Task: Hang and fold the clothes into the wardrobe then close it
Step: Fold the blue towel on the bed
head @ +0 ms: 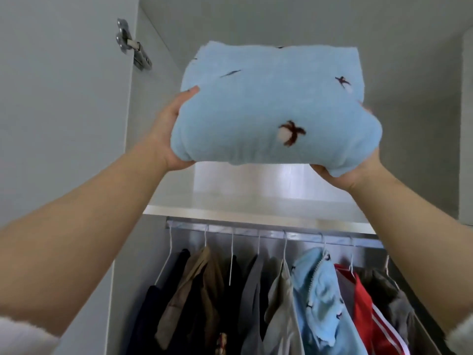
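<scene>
Item: folded blue fleece (268, 106), raised above the shelf (256, 213).
My left grip (171, 134): clamped on its left edge.
My right grip (353, 175): clamped on its right edge.
Below: hung clothes (204, 278) on rail (256, 230).

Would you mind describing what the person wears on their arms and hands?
The left forearm and right forearm are bare. A fluffy white left sleeve and a matching right sleeve show only at the lower corners of the view. The left hand and right hand show no gloves, rings or watch where visible.
</scene>
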Available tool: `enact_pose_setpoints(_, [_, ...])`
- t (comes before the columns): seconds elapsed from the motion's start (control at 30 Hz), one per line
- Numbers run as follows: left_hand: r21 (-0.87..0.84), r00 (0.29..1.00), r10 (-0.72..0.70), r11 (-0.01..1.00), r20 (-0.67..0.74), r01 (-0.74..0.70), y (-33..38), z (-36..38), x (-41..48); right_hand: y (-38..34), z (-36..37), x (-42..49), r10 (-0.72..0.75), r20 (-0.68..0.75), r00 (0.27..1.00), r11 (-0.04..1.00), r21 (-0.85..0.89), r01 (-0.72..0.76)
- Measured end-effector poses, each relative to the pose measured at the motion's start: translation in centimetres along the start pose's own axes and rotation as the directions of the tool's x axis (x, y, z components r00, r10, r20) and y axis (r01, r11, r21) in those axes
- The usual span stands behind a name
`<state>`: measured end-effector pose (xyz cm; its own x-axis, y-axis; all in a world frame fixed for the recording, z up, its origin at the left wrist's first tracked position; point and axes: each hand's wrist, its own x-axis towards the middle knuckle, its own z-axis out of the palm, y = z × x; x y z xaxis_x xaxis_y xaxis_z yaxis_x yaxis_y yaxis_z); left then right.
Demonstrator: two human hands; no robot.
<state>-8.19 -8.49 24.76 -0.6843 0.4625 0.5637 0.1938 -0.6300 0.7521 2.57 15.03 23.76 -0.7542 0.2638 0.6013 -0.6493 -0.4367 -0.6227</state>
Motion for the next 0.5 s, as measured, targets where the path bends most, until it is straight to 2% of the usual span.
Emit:
enact_pose_setpoints(0.07, [0.042,0.999,0.003,0.999,-0.034,-0.002,-1.8,-1.8,1.6,1.6,-1.9,2.3,0.058,-0.046,0.997,0.995,-0.081,-0.062])
enact_pose_setpoints(0.17, [0.083,0.988,-0.095,0.991,-0.119,0.106,-5.4,-5.2,2.9,5.5,-5.5,3.5,0.204,-0.103,0.974,0.959,-0.179,-0.22])
enact_pose_setpoints(0.3, [0.099,0.914,-0.253,0.949,-0.317,0.298,-8.3,-7.3,3.6,7.6,-6.8,3.9,0.358,-0.149,0.922,0.893,-0.234,-0.385])
enact_pose_setpoints(0.37, [0.165,0.874,-0.282,0.914,-0.395,0.37,-8.1,-7.6,4.2,7.1,-6.4,4.6,0.408,-0.234,0.883,0.842,-0.276,-0.463])
enact_pose_setpoints(0.43, [0.237,0.857,-0.291,0.878,-0.425,0.416,-7.6,-7.9,4.6,6.8,-6.5,5.3,0.411,-0.352,0.841,0.758,-0.381,-0.53])
enact_pose_setpoints(0.5, [0.265,0.849,-0.302,0.858,-0.432,0.44,-7.6,-8.2,4.5,7.1,-6.7,5.4,0.352,-0.402,0.845,0.658,-0.536,-0.529])
